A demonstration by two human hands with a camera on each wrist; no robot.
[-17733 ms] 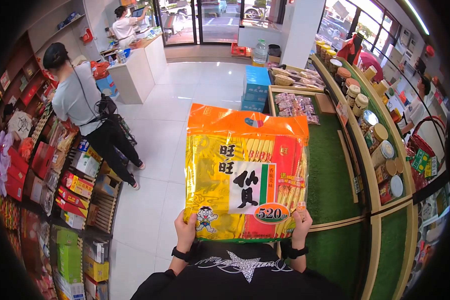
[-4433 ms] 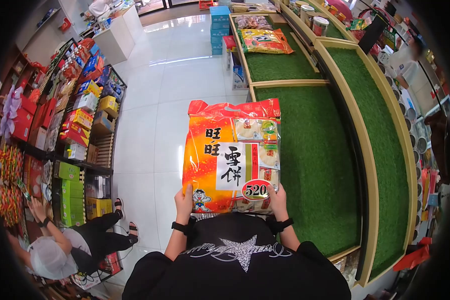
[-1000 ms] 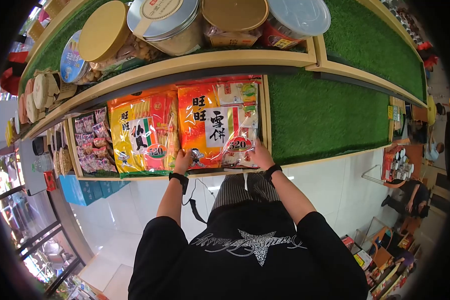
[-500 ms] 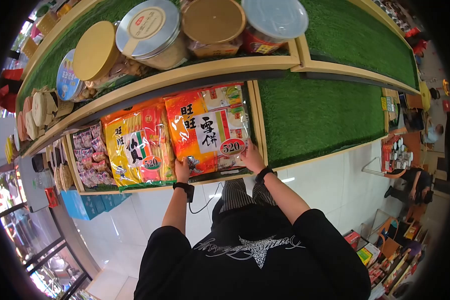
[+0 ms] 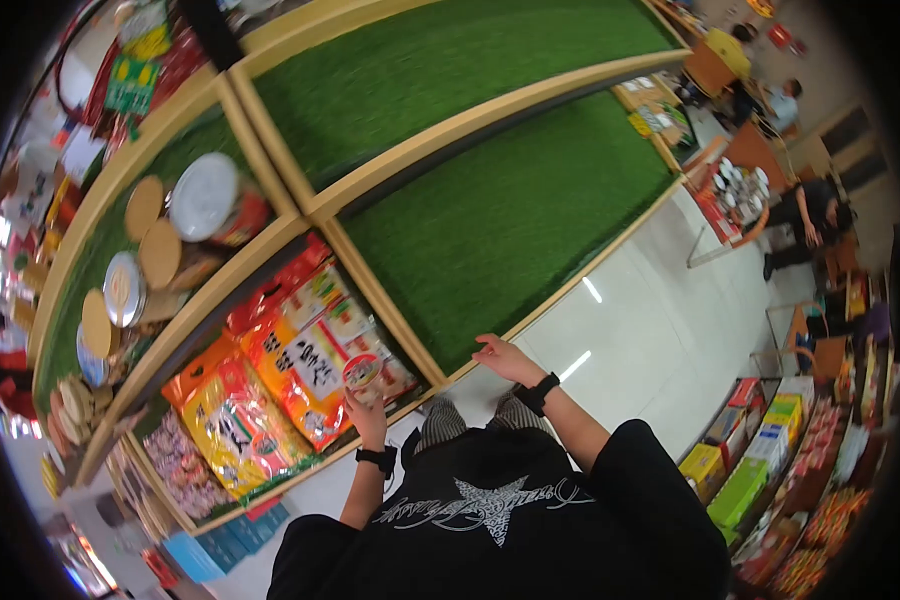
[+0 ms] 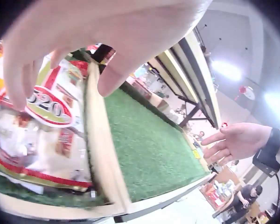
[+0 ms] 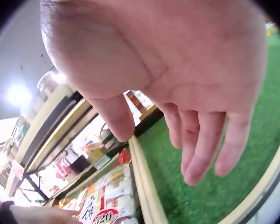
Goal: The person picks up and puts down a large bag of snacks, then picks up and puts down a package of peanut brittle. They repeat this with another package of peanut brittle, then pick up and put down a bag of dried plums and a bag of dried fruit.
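A red and orange bag of rice crackers (image 5: 288, 372) marked 520 lies flat in a wood-framed display bin lined with green turf. Beside it on the left is a yellow bag of rice crackers (image 5: 232, 425). My left hand (image 5: 368, 422) is at the front right part of the red bag, and its fingers hang loosely over the bag's printed face (image 6: 46, 108) in the left wrist view. My right hand (image 5: 508, 362) is off the bag, fingers loosely extended near the front rail of the neighbouring turf bin (image 5: 510, 235). Nothing is in its palm (image 7: 168, 70).
Small purple snack packs (image 5: 182, 465) fill the bin's left end. Lidded jars (image 5: 210, 200) stand on the raised shelf behind. A wooden divider (image 5: 385, 295) separates the two bins. White floor (image 5: 620, 300) lies to the right, with boxed goods (image 5: 760, 450) on a rack.
Over the last seconds the red bag went from both hands into the bin beside the yellow one. The right hand has since let go and moved right. The head view has turned right.
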